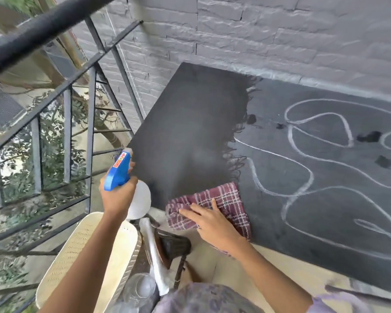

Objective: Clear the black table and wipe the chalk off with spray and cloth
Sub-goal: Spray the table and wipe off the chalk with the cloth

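We observe the grey painted brick wall (246,30) filling the upper field, with the black table (190,123) set against its base. The left portion of the tabletop is dark and free of marks; the right portion carries looping white chalk lines (303,177) and several small dark wet spots (369,137). The boundary between the two zones is ragged, with fine streaks. A black metal railing (66,91) runs along the left side, with foliage visible beyond it. Below the near edge of the table stands a cream woven chair (88,256), and just beside it we note a clear glass item (140,288), blurred. A plaid cloth (226,197), maroon and white, lies on the near edge of the table at the boundary, partly overhanging. The right hand (212,224) rests flat on the cloth, fingers extended, pressing rather than clutching. The left hand (117,195) is closed around the neck of a spray bottle (131,188), which has a white body and a blue trigger head; the nozzle points toward the dark zone of the tabletop.
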Available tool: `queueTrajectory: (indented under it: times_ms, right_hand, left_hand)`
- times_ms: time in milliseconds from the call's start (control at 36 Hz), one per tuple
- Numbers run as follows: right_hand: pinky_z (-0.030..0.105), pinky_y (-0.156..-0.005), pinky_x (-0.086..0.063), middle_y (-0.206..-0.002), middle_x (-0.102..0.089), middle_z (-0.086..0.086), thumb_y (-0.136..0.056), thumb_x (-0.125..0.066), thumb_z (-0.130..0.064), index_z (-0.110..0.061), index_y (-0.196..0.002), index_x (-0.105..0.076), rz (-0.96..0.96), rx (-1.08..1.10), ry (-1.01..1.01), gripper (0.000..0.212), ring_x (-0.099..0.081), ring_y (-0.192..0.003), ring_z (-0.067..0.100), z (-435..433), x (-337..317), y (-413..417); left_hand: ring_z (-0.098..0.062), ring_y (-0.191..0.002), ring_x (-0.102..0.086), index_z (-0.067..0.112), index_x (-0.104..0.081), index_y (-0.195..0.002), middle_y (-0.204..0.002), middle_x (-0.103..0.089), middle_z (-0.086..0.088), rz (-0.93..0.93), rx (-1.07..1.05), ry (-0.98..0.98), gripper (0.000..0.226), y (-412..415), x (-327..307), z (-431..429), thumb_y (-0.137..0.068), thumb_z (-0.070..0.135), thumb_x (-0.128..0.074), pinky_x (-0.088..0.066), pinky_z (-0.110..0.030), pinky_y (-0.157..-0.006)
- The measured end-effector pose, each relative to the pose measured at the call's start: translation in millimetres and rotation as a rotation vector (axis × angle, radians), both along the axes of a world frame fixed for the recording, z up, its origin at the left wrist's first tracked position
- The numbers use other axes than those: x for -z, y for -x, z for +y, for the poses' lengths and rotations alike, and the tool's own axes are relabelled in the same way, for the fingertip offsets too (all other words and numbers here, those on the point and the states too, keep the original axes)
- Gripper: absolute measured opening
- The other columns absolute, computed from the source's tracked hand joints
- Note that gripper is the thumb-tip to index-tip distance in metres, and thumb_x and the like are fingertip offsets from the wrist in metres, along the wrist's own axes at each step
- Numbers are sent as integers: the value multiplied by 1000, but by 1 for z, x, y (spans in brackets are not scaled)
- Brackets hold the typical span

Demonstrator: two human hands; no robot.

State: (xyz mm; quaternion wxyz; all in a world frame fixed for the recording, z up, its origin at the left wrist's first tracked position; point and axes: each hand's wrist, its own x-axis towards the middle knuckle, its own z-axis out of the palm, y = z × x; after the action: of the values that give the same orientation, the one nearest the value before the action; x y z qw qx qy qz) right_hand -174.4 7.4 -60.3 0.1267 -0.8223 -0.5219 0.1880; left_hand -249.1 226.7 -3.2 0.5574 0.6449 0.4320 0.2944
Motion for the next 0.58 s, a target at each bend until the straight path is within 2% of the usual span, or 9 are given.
queueTrajectory:
  times_ms: [83, 139, 194, 250, 333, 389, 444, 528, 583]
  right_hand:
    - [40, -111, -29, -150, -34, 2, -88, -49, 4, -33, -144, -32, 115, 191, -98, 69, -41, -131, 25, -39, -21, -13]
    - [33, -104, -38, -147, -38, -1, -85, -52, 6, -33, -142, -37, 124, 313, -180, 71, -48, -124, 23, -68, -36, -22]
    - [31, -97, -42, -143, -44, -2, -83, -54, 9, -32, -140, -41, 79, 423, -244, 72, -55, -114, 23, -100, -51, -30]
    - [33, -95, -43, -141, -46, 1, -82, -56, 11, -32, -139, -43, 37, 530, -272, 72, -57, -110, 26, -125, -63, -35]
    - [35, -100, -41, -142, -46, 5, -81, -58, 10, -33, -138, -44, -5, 658, -296, 72, -55, -117, 28, -164, -78, -38]
    - [36, -101, -41, -141, -47, 5, -82, -59, 10, -32, -137, -45, -25, 700, -328, 71, -54, -117, 28, -186, -86, -39]
    - [29, -103, -37, -138, -50, 4, -81, -60, 11, -30, -137, -46, -59, 725, -358, 71, -54, -116, 25, -205, -91, -39]
    - [21, -97, -32, -134, -53, 3, -79, -62, 12, -29, -136, -48, -91, 766, -396, 71, -55, -114, 23, -226, -95, -36]
    - [19, -96, -32, -132, -53, 0, -78, -63, 12, -30, -136, -48, -100, 778, -411, 73, -54, -112, 18, -239, -97, -33]
  left_hand:
    - [5, -62, -56, 23, -67, -91, -79, -64, 10, 90, 68, -75, 35, 3, -4, -28, -61, 15, -51, -43, -14, -62]
    - [0, -65, -54, 24, -68, -89, -83, -65, 6, 144, 158, -125, 37, 2, -9, -51, -59, 16, -48, -42, -17, -64]
    - [3, -62, -54, 24, -69, -84, -80, -65, 6, 150, 252, -131, 33, -1, -14, -79, -60, 13, -48, -40, -12, -61]
    - [0, -55, -51, 22, -69, -78, -72, -64, 2, 172, 319, -139, 26, -4, -15, -103, -66, 6, -53, -37, -6, -52]
    - [-15, -56, -45, 8, -66, -76, -71, -62, -17, 211, 391, -165, 16, -6, -14, -140, -68, -2, -56, -36, -17, -49]
    - [-19, -56, -45, 5, -63, -75, -68, -60, -13, 266, 416, -180, 16, -9, -12, -160, -64, 3, -52, -36, -25, -52]
    - [-22, -57, -44, 3, -59, -73, -63, -56, -8, 308, 446, -216, 15, -12, -8, -176, -63, 4, -48, -34, -28, -52]
    - [-21, -51, -38, 8, -50, -64, -55, -46, -1, 367, 469, -245, 4, -12, 0, -193, -63, 4, -48, -31, -28, -48]
    - [-18, -48, -32, 12, -42, -58, -51, -39, 3, 385, 472, -253, 9, -11, 2, -203, -62, 5, -46, -27, -26, -46]
